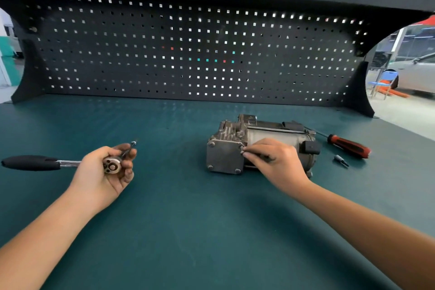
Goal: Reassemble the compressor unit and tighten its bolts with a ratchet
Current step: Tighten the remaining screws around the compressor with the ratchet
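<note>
A dark pegboard (pixel 188 54) backs a green-matted bench (pixel 188 231), and the compressor unit (pixel 270 133) lies on its side on that mat with its square end plate (pixel 223 156) facing the person. The right hand (pixel 277 165) rests against the unit's near flank. Its fingers (pixel 253 148) are drawn together on the bolt (pixel 241 147) at the plate's upper right corner, apparently turning it in by touch; three more bolt heads sit at the other corners. Well to the left of the unit, the left hand (pixel 103 172) is curled round the head of the ratchet (pixel 58 163), driver bit pointing away, black grip sticking out further left. Just right of the unit lie a red-handled screwdriver (pixel 348 146) and a loose bit (pixel 341 160). The unit looks like cast metal with a steel motor barrel, so it is probably heavy and rigid, unlikely to slide under finger torque but liable to roll once the ratchet pulls. The barrel is the best place to brace it, clear of the black plastic connector and the thin line along the top. The bolt is small and smooth, and easily cross-threaded.
</note>
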The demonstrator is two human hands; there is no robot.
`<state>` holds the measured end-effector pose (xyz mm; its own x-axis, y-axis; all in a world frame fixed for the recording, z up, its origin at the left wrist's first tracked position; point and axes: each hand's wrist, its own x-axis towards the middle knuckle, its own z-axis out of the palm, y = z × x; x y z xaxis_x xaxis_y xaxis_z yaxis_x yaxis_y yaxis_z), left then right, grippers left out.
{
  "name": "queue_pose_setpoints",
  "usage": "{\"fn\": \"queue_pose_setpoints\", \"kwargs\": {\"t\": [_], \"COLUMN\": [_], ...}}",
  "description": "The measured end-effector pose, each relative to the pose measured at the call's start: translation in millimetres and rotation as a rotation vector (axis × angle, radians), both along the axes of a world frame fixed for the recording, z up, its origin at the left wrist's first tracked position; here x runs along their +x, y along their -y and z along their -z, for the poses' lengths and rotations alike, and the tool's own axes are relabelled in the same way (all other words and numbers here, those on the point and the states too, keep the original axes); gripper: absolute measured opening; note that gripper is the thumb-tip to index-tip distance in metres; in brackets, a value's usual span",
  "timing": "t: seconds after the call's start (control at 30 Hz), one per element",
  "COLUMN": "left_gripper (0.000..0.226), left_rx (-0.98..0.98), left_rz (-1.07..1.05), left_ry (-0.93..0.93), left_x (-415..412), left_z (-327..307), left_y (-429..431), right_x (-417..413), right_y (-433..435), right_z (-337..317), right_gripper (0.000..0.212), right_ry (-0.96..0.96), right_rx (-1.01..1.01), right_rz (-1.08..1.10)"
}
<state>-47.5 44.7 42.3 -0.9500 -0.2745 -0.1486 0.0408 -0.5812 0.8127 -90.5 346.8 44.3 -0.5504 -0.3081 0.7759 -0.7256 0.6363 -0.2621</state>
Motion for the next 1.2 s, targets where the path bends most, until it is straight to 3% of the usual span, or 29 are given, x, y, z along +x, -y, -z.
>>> {"fn": "queue_pose_setpoints", "kwargs": {"t": [0.33, 0.73, 1.03, 1.2], "left_gripper": [0.024, 0.023, 0.026, 0.028], "left_rx": [-0.026, -0.07, -0.251, -0.458], "left_rz": [0.024, 0.045, 0.11, 0.117], "left_ry": [0.004, 0.018, 0.027, 0.002], "left_x": [1.0, 2.0, 3.4, 5.0], "left_z": [-0.5, -0.5, 2.7, 6.8], "left_y": [-2.1, -4.3, -11.3, -14.4], "right_x": [3.0, -4.5, -0.6, 0.9], "right_y": [4.7, 7.2, 15.2, 12.1], "right_z": [2.6, 1.9, -9.3, -8.9], "right_gripper": [0.007, 0.011, 0.029, 0.031], "right_ry": [0.009, 0.288, 0.286, 0.286], "right_rx": [-0.003, -0.237, 0.015, 0.079], "right_rz": [0.064, 0.117, 0.2, 0.2]}}
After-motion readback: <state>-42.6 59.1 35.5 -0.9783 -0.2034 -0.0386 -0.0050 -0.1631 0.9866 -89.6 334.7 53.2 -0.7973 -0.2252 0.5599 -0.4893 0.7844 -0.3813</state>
